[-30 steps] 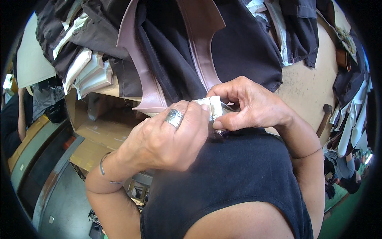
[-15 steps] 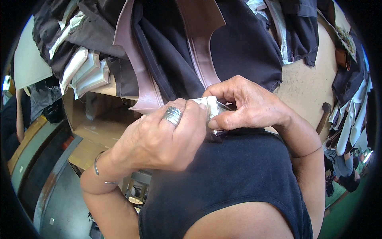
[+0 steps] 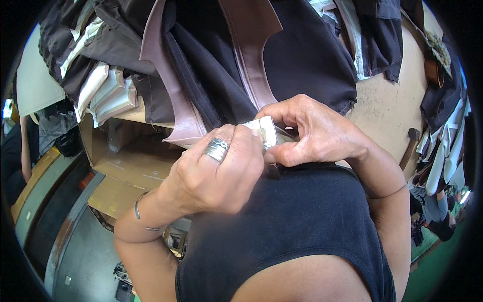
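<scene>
My left hand (image 3: 221, 171), with a wide silver ring, is closed on a small white piece (image 3: 266, 133) at the near end of a mauve leather piece (image 3: 178, 110) with a long zipper and black cloth (image 3: 206, 75). My right hand (image 3: 307, 133) grips the same white piece from the right, fingers curled behind it and thumb at its lower edge. The underside of the piece and some fingertips are hidden.
Dark cloth and white folded pieces (image 3: 108, 95) lie on the tan table (image 3: 385, 108). An open cardboard box (image 3: 118, 156) is below left. A wooden-handled tool (image 3: 410, 146) lies at right, beside hanging white pieces (image 3: 443, 151). People appear at both edges.
The mauve piece has shifted slightly left. My hands stay on the white piece with small shifts of fingers and thumb; my left forearm moved left and then back right.
</scene>
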Motion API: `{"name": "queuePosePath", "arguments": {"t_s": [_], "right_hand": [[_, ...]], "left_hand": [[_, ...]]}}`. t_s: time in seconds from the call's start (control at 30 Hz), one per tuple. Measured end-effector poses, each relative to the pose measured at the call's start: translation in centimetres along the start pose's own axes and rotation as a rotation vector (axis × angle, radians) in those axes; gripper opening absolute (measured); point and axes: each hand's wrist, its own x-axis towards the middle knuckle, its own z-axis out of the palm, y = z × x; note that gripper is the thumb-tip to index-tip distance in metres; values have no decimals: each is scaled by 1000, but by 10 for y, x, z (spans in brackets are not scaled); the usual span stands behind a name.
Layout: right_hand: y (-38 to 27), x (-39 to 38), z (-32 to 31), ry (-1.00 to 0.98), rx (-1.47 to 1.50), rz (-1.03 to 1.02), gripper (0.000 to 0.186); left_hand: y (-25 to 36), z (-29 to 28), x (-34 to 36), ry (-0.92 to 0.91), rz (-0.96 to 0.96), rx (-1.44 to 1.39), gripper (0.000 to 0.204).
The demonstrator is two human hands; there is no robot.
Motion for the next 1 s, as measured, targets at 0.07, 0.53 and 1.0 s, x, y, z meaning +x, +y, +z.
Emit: {"name": "queuePosePath", "arguments": {"t_s": [0.07, 0.53, 1.0], "right_hand": [[1, 1, -1, 11, -42, -17, 35], [2, 3, 0, 17, 4, -15, 30], [8, 8, 2, 79, -70, -132, 25]], "left_hand": [[0, 1, 0, 11, -8, -3, 27], [-5, 8, -5, 31, -52, 16, 27], [-7, 6, 4, -84, 38, 143, 28]]}}
